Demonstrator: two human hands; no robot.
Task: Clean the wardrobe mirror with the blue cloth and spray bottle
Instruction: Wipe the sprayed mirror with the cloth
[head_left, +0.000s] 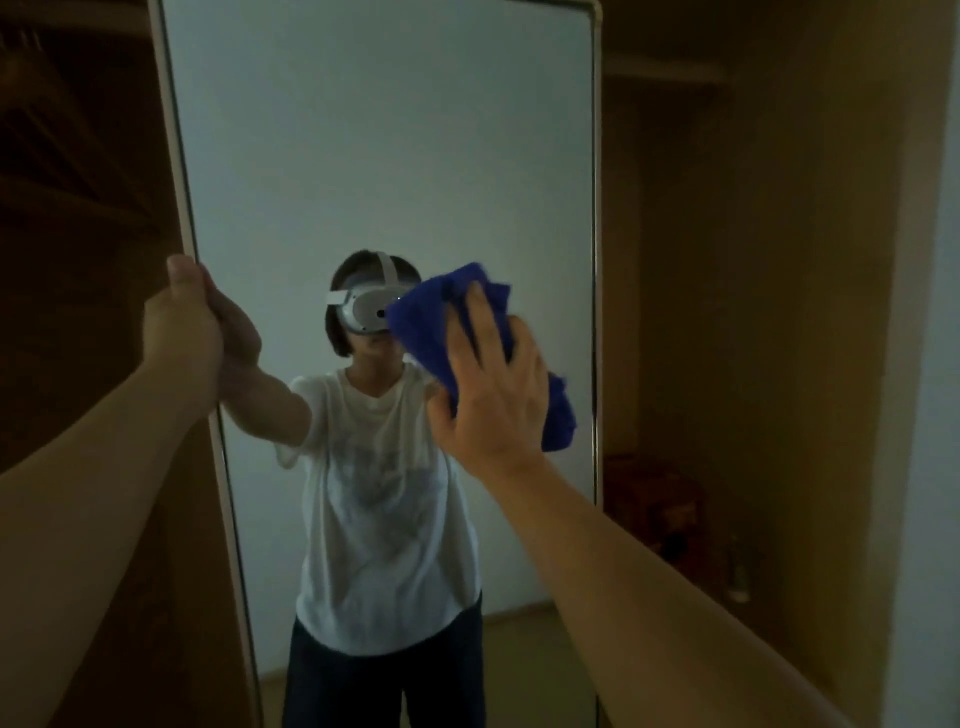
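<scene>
A tall wardrobe mirror (384, 156) with a thin pale frame fills the middle of the view. My right hand (493, 384) presses a crumpled blue cloth (431, 322) flat against the glass at mid height, fingers spread over it. My left hand (182, 327) grips the mirror's left edge, thumb on the near side. The glass reflects a person in a white T-shirt with a headset. No spray bottle shows in this view.
Dark wooden wardrobe interior (78, 182) lies left of the mirror. To the right is an open wardrobe section (727, 312) with a shelf up high and a dim reddish-brown object (649, 499) low down. A pale wall edge (935, 415) runs along the far right.
</scene>
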